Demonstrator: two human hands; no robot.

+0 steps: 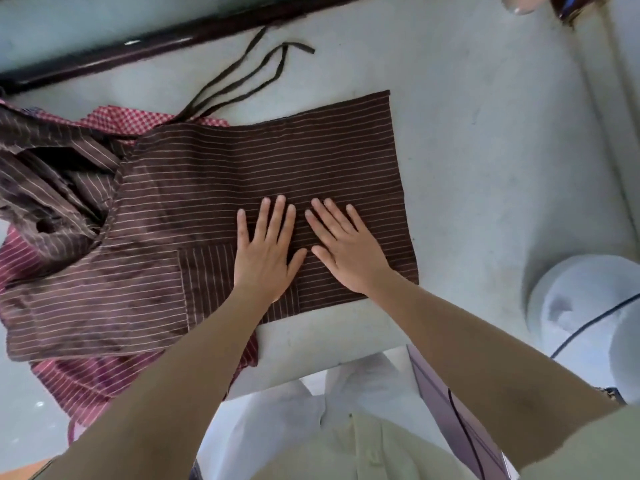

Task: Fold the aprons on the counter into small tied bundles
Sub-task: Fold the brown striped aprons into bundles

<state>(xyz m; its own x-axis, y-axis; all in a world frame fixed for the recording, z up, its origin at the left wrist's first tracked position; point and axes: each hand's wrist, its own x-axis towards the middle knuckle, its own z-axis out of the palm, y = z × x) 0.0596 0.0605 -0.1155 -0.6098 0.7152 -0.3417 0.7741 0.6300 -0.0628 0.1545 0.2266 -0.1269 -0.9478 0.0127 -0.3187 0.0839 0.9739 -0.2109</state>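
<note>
Head view, smoothing stage of an apron fold. A brown striped apron (242, 168) lies flat on the pale counter (485, 150), its long edges running left to right and its right end squared off well short of the counter's corner. The left hand (265, 252) and right hand (346, 251) rest side by side on the cloth near its front edge, palms down and fingers straight and fanned apart, holding nothing and pressing the fabric against the surface. A sewn pocket (207, 271) sits just left of the left hand. The dark ties (299, 46) trail loose across the counter beyond the apron's far left corner. To the left lies a crumpled brown striped cloth (45, 174); whether it is this apron's bib or a separate piece cannot be told. Beneath it show a red checked apron (128, 123) and a red striped apron (97, 382), the latter overhanging the front edge. A white round appliance (581, 306) with a cable (588, 320) stands to the right. Judged stage: early, with the panel flattened but not yet reduced to a bundle and the other aprons unfolded. The next move probably calls for gripping one edge, folding it over evenly, and keeping the ties free for the final knot.
</note>
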